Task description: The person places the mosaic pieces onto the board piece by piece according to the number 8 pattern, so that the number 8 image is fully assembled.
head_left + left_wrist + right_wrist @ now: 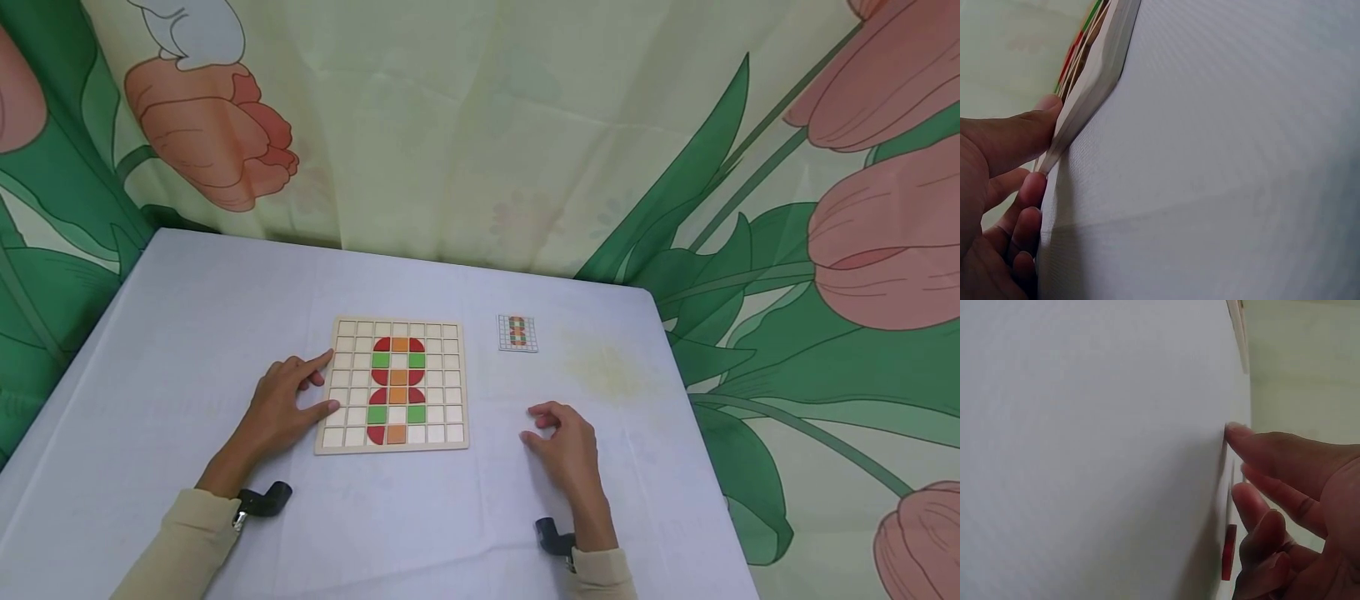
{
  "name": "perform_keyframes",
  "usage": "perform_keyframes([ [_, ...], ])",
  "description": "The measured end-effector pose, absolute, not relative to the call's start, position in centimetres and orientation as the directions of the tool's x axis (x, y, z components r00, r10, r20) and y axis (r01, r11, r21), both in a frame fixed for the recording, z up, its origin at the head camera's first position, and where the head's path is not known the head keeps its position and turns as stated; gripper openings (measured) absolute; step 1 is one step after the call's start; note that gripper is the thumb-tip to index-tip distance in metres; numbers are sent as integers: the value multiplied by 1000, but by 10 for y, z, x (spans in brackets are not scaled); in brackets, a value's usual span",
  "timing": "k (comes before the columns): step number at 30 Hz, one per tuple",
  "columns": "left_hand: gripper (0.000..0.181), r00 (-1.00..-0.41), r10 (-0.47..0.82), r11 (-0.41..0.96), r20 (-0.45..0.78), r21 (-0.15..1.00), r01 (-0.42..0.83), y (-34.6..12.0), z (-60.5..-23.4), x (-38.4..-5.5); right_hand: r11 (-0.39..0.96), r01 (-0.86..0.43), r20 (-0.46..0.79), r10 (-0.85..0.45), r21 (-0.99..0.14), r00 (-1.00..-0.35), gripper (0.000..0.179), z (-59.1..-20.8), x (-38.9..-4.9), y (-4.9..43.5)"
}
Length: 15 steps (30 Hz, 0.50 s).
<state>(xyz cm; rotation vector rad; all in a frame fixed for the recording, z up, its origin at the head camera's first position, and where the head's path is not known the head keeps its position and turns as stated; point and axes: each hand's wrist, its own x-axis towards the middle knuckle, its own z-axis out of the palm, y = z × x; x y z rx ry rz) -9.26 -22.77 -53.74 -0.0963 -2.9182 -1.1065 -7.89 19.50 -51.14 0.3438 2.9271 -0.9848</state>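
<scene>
A square wooden grid board (438,452) lies on the table, with red rounded pieces, orange squares and green squares set in its middle columns. The lowest row holds one red piece (376,435) and an orange square (396,434) beside it. At the board's left edge is my left hand (281,408), its thumb and forefinger spread apart and touching the rim. My right hand (566,446) hovers low over the cloth right of the board, fingers loosely bent, nothing between thumb and forefinger. A red piece (1229,553) shows beside its fingers in the right wrist view; the hand hides it in the head view.
A small pattern card (517,333) with a printed grid and coloured figure lies right of the board. White cloth (420,525) covers the table, with a faint yellowish stain on the right. A tulip-print curtain (465,125) hangs behind the table's far edge.
</scene>
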Motion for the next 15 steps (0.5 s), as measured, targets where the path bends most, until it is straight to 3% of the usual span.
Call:
perform_keyframes([
  [15, 85, -997, 58, 750, 44, 657, 73, -228, -540, -93, 771, 328, -110, 323, -546, -940, 39, -510, -77, 222],
])
